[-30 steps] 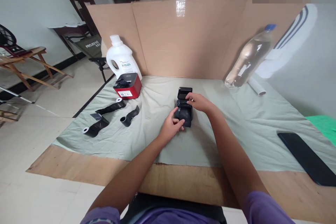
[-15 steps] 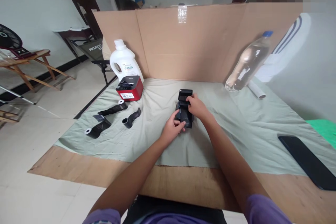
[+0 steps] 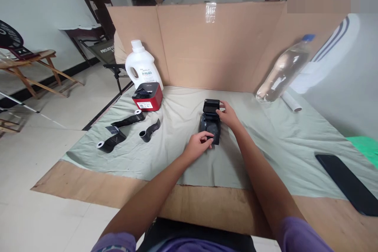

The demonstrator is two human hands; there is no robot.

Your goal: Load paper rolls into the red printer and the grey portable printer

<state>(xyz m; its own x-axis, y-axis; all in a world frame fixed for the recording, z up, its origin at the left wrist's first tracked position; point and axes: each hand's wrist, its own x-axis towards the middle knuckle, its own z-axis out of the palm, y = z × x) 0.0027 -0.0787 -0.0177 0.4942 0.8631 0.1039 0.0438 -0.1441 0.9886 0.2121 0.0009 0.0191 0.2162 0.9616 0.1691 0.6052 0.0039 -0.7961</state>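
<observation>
A small black printer (image 3: 204, 124) stands on the cloth in front of me. Its lid (image 3: 211, 106) is raised at the far end. A dark strip of paper (image 3: 215, 139) lies over the near part of the printer and hangs toward me. My left hand (image 3: 199, 143) has thumb and fingers closed on this strip from the left. At the right edge of the lid, my right hand (image 3: 229, 116) grips with thumb and fingers. Three black paper rolls with loose tails lie to the left: one at the back (image 3: 130, 118), one nearer (image 3: 111, 142), one to the right (image 3: 149, 130).
A red and black box-shaped device (image 3: 147, 97) sits before a white jug (image 3: 143, 65). Cardboard (image 3: 215, 51) walls off the back. A clear bottle (image 3: 283, 71) leans at the right beside a white tube (image 3: 291, 101). A black phone (image 3: 345, 181) lies right.
My right hand has moved from the front of the lid to its right edge. My left hand has shifted from the printer's left side to the strip near its front.
</observation>
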